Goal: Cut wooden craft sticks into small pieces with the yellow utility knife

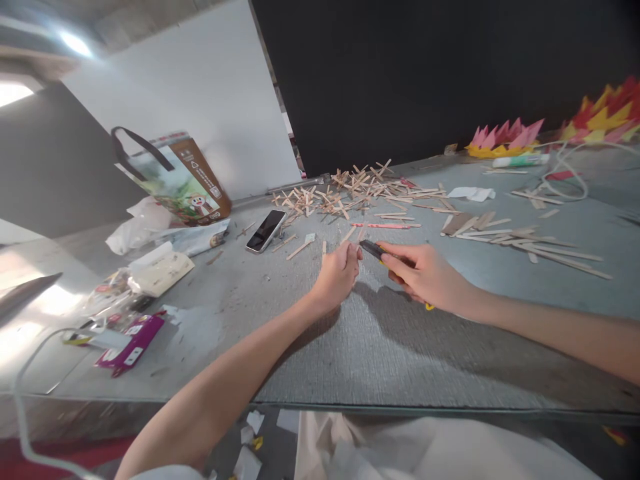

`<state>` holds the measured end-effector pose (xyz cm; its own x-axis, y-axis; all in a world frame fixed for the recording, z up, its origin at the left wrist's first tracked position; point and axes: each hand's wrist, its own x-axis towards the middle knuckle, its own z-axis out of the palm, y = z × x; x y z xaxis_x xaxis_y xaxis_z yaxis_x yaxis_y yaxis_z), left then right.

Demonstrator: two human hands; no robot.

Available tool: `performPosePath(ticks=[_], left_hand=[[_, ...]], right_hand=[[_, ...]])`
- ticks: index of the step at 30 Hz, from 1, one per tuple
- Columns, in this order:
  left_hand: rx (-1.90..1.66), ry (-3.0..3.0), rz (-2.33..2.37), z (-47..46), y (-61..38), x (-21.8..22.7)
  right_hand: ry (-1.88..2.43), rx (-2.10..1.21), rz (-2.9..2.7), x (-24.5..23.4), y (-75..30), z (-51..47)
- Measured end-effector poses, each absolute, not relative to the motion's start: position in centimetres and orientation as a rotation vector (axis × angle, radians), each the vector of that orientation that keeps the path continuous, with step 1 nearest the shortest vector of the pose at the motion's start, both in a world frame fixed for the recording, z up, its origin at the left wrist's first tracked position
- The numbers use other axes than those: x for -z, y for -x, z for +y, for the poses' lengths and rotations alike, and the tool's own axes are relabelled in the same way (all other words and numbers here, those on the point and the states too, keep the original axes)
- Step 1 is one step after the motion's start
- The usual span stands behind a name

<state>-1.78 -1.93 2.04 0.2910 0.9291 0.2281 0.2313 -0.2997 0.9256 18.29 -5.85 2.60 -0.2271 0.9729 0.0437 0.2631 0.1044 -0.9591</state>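
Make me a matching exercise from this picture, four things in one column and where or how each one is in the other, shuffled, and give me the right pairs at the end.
Things
1. Phone
2. Cutter
3. Shopping bag
4. Spiky pink-and-yellow paper piece

Places and states
A. Standing in front of the white panel
B. Held in the right hand
C. On the table, near the black panel
D. Lying flat, its dark screen facing up

Right pairs: 1-D, 2-B, 3-A, 4-C
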Motion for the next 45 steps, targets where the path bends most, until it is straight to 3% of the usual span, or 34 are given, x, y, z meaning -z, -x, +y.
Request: performPosePath(ticks=[14,22,28,37,45], left_hand=[[-1.145,-1.717,1.026,-1.8,1.3,-0.7],[-1.001,-1.887,1.006,-1.2,2.3,-1.6],[-1.097,-1.747,0.966,-1.6,1.5,-1.0],[-1.059,-1.735,1.013,-1.9,1.1,-0.7],[-1.008,-1.832,0.932,-1.3,2.2,-1.7]], right_hand=[[1.181,-1.177,-1.657,-2.7,-17.3,-7.2],[1.281,-1.368,-1.679,-5.4,-20.0,-5.2],[1.248,-1.395,-1.590,-5.0,-19.2,-5.9],[1.315,-1.026,-1.805,-3.2,-18.4,-6.7],[1.289,-1.215,-1.808,-4.9,-20.3,-5.1]])
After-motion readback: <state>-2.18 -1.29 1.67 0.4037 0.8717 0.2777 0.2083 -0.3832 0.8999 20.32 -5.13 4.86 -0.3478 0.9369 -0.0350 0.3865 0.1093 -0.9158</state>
